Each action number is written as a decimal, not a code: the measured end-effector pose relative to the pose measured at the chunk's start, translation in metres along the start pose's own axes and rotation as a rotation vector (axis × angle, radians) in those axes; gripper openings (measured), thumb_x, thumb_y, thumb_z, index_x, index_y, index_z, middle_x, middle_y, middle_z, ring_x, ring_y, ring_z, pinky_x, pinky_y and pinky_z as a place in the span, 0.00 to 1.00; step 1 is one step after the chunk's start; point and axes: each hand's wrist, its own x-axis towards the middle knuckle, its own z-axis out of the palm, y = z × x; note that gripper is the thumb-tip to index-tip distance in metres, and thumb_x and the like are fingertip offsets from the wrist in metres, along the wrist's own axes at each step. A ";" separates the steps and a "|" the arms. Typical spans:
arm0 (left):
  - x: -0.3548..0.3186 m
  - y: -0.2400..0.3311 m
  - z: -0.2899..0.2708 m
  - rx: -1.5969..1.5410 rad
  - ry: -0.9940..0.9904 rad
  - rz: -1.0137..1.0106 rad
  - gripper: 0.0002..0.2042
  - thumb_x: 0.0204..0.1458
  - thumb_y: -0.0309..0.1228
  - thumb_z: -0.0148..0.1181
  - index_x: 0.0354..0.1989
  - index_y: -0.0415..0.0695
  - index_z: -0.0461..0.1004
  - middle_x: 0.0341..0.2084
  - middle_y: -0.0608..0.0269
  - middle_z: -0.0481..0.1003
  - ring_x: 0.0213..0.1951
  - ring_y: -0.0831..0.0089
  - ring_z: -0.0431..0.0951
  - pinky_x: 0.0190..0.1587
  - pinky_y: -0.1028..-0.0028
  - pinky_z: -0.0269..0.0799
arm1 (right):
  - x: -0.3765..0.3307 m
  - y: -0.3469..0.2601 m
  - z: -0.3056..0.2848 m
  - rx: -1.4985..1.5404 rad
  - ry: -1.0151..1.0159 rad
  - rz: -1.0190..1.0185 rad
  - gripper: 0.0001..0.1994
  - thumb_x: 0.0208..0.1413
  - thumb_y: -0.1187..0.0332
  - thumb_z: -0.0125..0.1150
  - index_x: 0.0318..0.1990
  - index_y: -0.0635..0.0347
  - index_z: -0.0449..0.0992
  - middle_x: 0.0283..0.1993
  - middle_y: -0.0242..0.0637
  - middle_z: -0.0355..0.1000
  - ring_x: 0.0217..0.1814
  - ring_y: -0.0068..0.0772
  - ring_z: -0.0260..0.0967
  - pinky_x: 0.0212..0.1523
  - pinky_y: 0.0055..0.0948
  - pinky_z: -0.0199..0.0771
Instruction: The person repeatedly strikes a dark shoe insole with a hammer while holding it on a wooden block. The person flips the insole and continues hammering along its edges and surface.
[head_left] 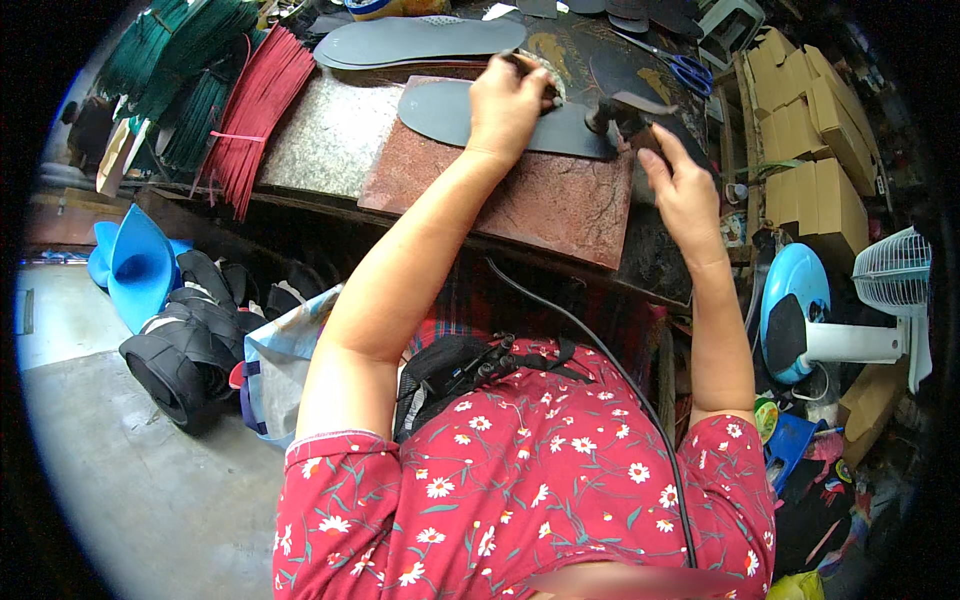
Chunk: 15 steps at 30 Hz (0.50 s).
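Left hand pressed flat on one grey insole atop red slab on counter, right hand grip half-curled beside dark tool, holding nothing, two more insoles behind, one pair of scissors.

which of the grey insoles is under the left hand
The near insole on the reddish stone slab, pressed by the left hand. The other insoles lie stacked farther back, untouched.

Red strips and green strips lie bundled at my far left. Blue-handled scissors rest ahead of me, cardboard boxes stacked beside them. A white fan stands to my right.
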 end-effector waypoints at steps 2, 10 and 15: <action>0.007 0.002 -0.013 -0.334 0.080 -0.097 0.03 0.58 0.22 0.56 0.36 0.35 0.69 0.30 0.56 0.78 0.31 0.72 0.81 0.35 0.75 0.80 | -0.004 0.004 0.000 -0.082 0.021 -0.043 0.21 0.61 0.51 0.54 0.58 0.48 0.71 0.42 0.53 0.76 0.45 0.59 0.73 0.43 0.47 0.73; 0.009 -0.011 -0.055 0.178 0.033 -0.110 0.06 0.53 0.27 0.62 0.33 0.38 0.74 0.25 0.61 0.80 0.29 0.77 0.80 0.34 0.76 0.75 | 0.001 0.001 -0.004 -0.109 -0.006 -0.014 0.23 0.60 0.48 0.54 0.58 0.46 0.72 0.42 0.51 0.77 0.46 0.56 0.74 0.44 0.46 0.73; 0.008 -0.021 -0.054 0.140 0.005 -0.122 0.07 0.52 0.27 0.64 0.34 0.38 0.74 0.26 0.58 0.80 0.29 0.74 0.81 0.34 0.74 0.76 | 0.012 -0.015 -0.026 0.107 -0.077 -0.054 0.20 0.59 0.55 0.59 0.55 0.52 0.75 0.44 0.47 0.77 0.45 0.48 0.76 0.42 0.37 0.74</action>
